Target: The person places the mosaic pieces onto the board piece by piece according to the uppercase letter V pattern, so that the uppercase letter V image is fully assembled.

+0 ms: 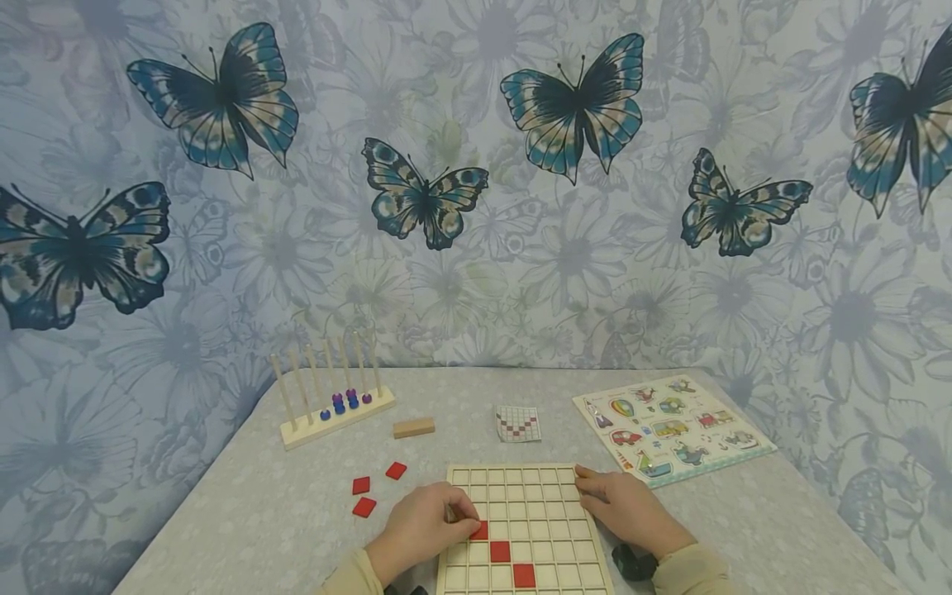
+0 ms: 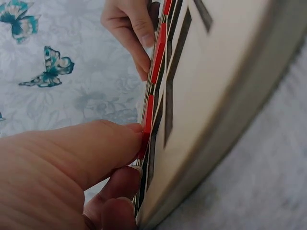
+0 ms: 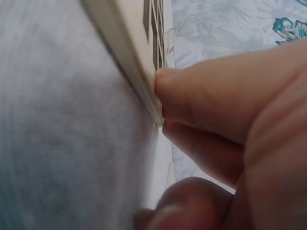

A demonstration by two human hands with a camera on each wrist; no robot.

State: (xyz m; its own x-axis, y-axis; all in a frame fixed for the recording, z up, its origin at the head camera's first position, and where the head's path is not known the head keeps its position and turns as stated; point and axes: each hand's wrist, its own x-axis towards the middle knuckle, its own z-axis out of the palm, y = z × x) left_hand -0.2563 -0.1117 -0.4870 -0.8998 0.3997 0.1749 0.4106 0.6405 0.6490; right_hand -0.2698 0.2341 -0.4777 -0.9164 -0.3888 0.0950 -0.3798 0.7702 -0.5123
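A pale wooden grid board (image 1: 541, 504) lies flat in front of me. Three red square tiles sit on it in a diagonal line, among them a middle tile (image 1: 500, 552) and a lower one (image 1: 524, 576). With thumb and fingertip my left hand (image 1: 420, 527) pinches the uppermost red tile (image 1: 482, 530) at its cell; the left wrist view shows the thumb on that tile's edge (image 2: 148, 117). My right hand (image 1: 635, 511) holds the board by its far right corner, the thumb on the rim (image 3: 144, 62) in the right wrist view.
Three loose red tiles (image 1: 364, 506) lie left of the board. Behind stand a peg rack (image 1: 338, 420) with blue and purple beads, a wooden block (image 1: 413, 428) and a small pattern card (image 1: 519, 423). A picture puzzle (image 1: 673, 430) lies at right; a dark object (image 1: 632, 564) sits below my right wrist.
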